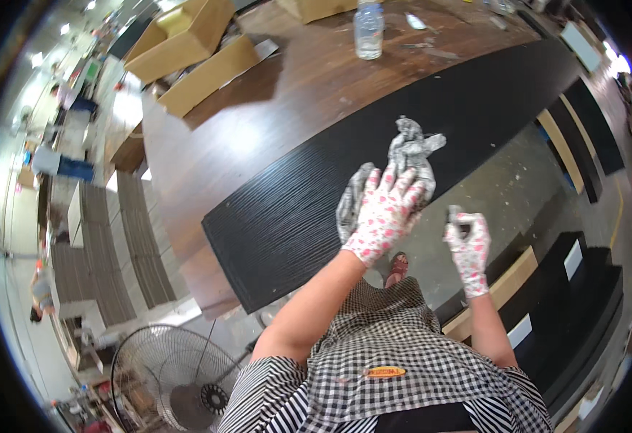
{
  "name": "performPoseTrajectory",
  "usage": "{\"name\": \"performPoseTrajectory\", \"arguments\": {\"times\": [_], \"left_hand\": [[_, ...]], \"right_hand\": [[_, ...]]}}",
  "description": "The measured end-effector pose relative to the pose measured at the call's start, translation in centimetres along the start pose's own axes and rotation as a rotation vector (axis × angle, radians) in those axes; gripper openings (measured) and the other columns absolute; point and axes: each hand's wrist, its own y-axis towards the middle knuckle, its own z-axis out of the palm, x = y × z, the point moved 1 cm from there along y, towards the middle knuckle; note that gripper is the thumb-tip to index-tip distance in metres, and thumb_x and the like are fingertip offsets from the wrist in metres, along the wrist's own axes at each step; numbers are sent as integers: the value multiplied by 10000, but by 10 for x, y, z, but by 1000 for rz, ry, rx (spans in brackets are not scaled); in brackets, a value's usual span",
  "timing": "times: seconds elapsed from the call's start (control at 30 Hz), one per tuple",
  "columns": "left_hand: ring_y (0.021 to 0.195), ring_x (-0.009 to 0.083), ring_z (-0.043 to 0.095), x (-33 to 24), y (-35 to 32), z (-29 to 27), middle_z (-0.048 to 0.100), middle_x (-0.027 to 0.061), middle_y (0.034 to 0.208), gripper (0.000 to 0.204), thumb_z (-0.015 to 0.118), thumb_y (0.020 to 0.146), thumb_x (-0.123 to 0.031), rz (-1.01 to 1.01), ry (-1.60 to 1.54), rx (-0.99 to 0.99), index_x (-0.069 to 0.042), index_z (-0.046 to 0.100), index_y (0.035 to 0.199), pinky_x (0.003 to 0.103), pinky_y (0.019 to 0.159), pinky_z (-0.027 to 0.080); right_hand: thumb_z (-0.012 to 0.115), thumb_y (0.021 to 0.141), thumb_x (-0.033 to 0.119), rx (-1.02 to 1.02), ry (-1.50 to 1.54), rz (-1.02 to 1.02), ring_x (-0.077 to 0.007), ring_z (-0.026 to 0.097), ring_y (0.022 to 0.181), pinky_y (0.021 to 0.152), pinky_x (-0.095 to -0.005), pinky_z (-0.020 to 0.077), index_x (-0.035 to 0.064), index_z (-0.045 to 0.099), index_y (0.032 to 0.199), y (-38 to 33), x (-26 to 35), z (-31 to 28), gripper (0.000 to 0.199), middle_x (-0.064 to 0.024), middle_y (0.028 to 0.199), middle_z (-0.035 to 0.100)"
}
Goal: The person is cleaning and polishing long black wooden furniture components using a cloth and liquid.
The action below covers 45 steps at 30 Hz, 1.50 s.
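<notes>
A long black wood-grain board [280, 209] lies slantwise on the brown table. On it, my left hand [384, 213], in a white glove with pink spots, presses a crumpled grey rag [411, 148] against the surface. Folds of the rag stick out on both sides of the fingers. My right hand [469, 249], gloved the same way, is raised over the floor, to the right of the board and apart from it. Its fingers are curled round a small dark thing I cannot make out.
Beyond the board, the brown table [301, 101] bears a clear plastic bottle [368, 32], open cardboard boxes [211, 76] and small tools. Black boards [547, 325] are stacked at the lower right. A wire-cage fan [179, 375] stands lower left. Other people [63, 162] are far left.
</notes>
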Motion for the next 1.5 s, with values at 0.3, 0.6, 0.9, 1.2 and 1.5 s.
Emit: {"name": "performPoseTrajectory", "arguments": {"times": [0.3,0.6,0.9,1.2,1.5], "left_hand": [[1336,402,371,26,-178,-30,443,171,1407,534,616,813,-132,-397,314,17,-110,494,1331,531,1092,315],[1222,213,492,46,-342,-57,530,155,1306,367,467,963,-64,-911,-381,-1000,32,474,1317,344,1043,379],[1331,430,343,45,-199,-41,406,142,1460,600,570,838,-392,-253,333,100,-114,489,1364,562,1120,204],[1369,426,289,56,-100,-18,338,245,1465,634,576,815,-121,-105,291,138,42,370,1392,498,1134,235],[1371,429,281,22,59,39,307,270,1471,604,516,848,-100,52,286,149,73,335,1397,487,1142,223]], "right_hand": [[698,780,-29,108,379,-89,-134,609,726,629,-264,513,41,541,934,20,46,47,231,-52,904,539],[695,783,-38,209,543,-262,-119,637,690,588,-254,518,37,530,930,32,65,70,233,-46,896,553],[733,758,14,71,414,-107,-109,599,749,661,-262,507,46,578,939,28,37,36,241,-26,858,581],[665,815,-66,-274,441,196,-109,617,711,601,-258,530,23,535,944,-6,-17,-37,204,-49,909,589],[659,815,-68,-426,410,206,-109,614,677,593,-255,522,19,529,942,0,-62,-92,201,-46,907,571]]}}
